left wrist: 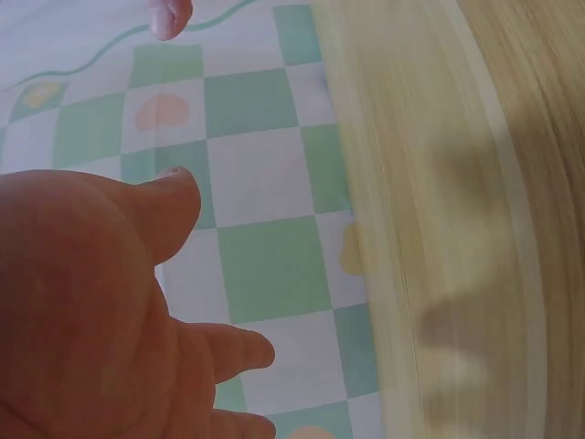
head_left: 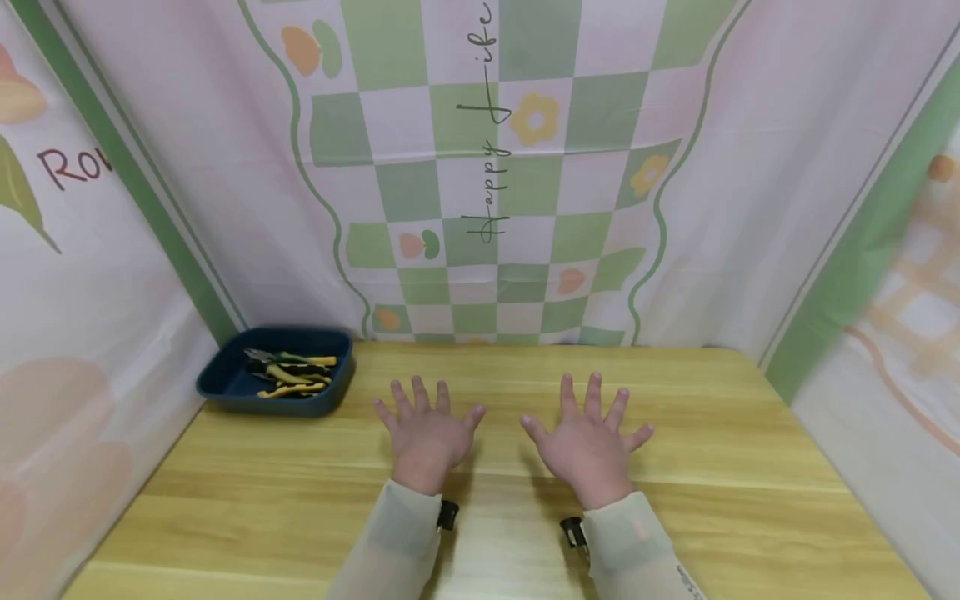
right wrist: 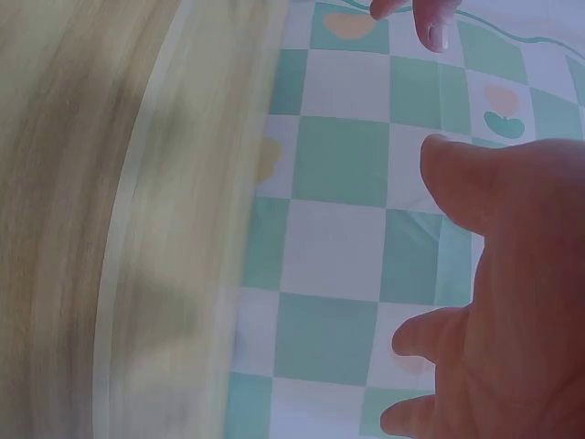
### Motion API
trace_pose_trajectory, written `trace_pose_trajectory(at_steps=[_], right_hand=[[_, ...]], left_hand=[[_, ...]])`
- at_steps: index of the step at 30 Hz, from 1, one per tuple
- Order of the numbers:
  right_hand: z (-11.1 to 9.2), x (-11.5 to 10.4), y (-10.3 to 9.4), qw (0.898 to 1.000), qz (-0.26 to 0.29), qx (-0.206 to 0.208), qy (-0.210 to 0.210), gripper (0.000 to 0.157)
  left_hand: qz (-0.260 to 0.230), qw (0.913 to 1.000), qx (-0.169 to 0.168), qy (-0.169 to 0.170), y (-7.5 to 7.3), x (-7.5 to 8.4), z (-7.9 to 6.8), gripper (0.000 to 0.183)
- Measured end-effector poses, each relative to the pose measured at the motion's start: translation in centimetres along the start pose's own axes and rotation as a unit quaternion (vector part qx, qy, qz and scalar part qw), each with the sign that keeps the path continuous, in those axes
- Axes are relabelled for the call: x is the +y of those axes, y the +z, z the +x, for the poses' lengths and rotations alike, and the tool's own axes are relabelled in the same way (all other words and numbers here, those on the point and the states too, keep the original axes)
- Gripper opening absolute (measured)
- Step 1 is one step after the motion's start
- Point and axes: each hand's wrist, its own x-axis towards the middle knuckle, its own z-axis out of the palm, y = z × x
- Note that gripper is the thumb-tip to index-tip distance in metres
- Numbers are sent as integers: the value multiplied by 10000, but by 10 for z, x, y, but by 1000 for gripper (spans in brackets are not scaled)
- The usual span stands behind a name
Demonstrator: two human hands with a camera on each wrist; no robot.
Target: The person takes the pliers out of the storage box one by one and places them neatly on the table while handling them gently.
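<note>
Both hands are held out over the wooden table, palms down with fingers spread. The left hand holds nothing; in the left wrist view its thumb and fingers stretch out with nothing against them. Likewise the right hand is bare, its thumb and fingers straight in the right wrist view. To the left of the left hand stands a dark blue tray. Inside it lie several tools with yellow and black handles, among them what looks like pliers.
A cloth with green checks hangs behind the table's back edge. More printed cloth walls rise at the left and right. Each sleeve cuff has a small black device at it.
</note>
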Motion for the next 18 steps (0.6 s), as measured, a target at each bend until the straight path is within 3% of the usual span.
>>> trace_pose_trajectory(at_steps=[4,8,13,18], right_hand=[[-1,1,-2,10000,39,-69,-3,101],[0,4,-2,9999,38,-96,21,102],[2,11,-1,9999,38,-138,83,102],[0,15,-3,9999,29,-137,82,102]], left_hand=[[-90,9999,-17,107,-1,-4,1,88],[-297,9992,-31,263,-9,-22,6,86],[-687,9971,10,323,-25,-69,18,90],[-780,9963,263,233,-40,-133,29,95]])
